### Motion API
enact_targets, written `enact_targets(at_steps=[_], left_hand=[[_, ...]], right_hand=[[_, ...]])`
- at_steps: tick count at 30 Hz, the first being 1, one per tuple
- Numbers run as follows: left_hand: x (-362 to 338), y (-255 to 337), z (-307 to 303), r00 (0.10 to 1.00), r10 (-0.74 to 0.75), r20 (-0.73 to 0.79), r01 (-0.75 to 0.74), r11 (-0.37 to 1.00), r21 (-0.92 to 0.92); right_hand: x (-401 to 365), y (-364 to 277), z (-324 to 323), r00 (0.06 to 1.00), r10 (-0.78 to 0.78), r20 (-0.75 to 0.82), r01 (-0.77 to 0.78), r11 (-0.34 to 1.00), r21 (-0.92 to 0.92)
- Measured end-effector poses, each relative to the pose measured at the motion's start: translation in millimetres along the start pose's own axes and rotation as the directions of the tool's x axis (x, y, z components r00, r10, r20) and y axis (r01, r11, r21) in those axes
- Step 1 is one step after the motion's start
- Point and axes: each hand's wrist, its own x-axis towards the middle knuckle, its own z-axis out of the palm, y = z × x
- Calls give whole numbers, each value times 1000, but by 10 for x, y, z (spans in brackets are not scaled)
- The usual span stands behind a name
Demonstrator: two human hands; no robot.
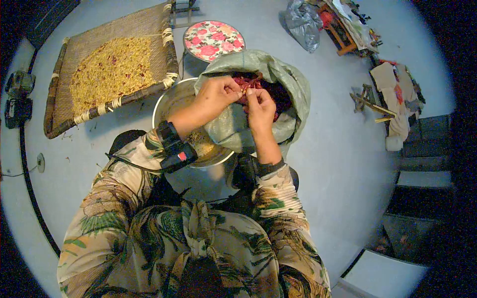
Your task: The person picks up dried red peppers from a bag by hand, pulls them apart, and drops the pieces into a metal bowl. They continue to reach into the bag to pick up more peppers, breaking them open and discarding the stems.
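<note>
My left hand (218, 98) and my right hand (260, 107) meet over the mouth of a pale green woven sack (226, 130). Both hands pinch what looks like a small dried red pepper (245, 91) between their fingertips. Dark red dried peppers (279, 97) fill the sack's opening. Beneath my left forearm stands a round metal basin (158, 110), partly hidden by the sack and my arm, with small yellowish seeds (201, 143) at its bottom.
A wood-framed woven tray (62, 107) at the upper left holds yellow seeds with red bits. Behind the sack is a round floral stool (214, 39). A grey plastic bag (302, 25) and cluttered items (392, 92) lie right. Dark steps (422, 164) are at far right.
</note>
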Motion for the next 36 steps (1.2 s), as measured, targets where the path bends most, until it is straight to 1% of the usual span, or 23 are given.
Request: enact_targets(at_steps=[1,4,7,9,10,12,15,18,22,25,28,34,36], left_hand=[[7,-37,9,1000,1,-14,-1,1000,15],[24,-93,33,999,-15,-42,16,999,38],[21,-111,37,998,-61,-35,61,998,5],[31,-109,33,997,-79,-20,79,997,-26],[33,-104,33,993,-118,-10,117,992,-50],[37,-115,37,981,-193,15,193,976,-97],[58,-147,42,972,-231,40,234,953,-193],[72,-159,34,963,-261,72,271,932,-242],[71,-205,44,970,-231,82,245,930,-273],[89,-223,41,970,-224,92,241,932,-271],[88,-194,32,973,-208,100,228,940,-256],[41,-93,66,990,-121,73,137,946,-293],[42,-103,34,992,-111,65,124,955,-269]], right_hand=[[-12,-13,5,1000,0,0,0,1000,-8],[-48,-40,33,987,-158,2,158,983,-99],[-70,-37,57,981,-194,-3,192,972,-137],[-73,-26,68,985,-174,-12,171,976,-135],[-71,-19,70,986,-165,-17,161,978,-133],[-75,-36,58,984,-175,-16,170,971,-167],[-74,-49,59,981,-193,-10,188,965,-184],[-73,-32,61,981,-193,-10,188,965,-180],[-82,-30,64,985,-172,-10,168,971,-170],[-63,-14,75,996,-89,-3,88,989,-120],[-79,-79,77,997,69,45,-74,987,143],[38,-79,-11,963,271,17,-265,928,262],[34,-123,-26,963,270,14,-263,922,284]])
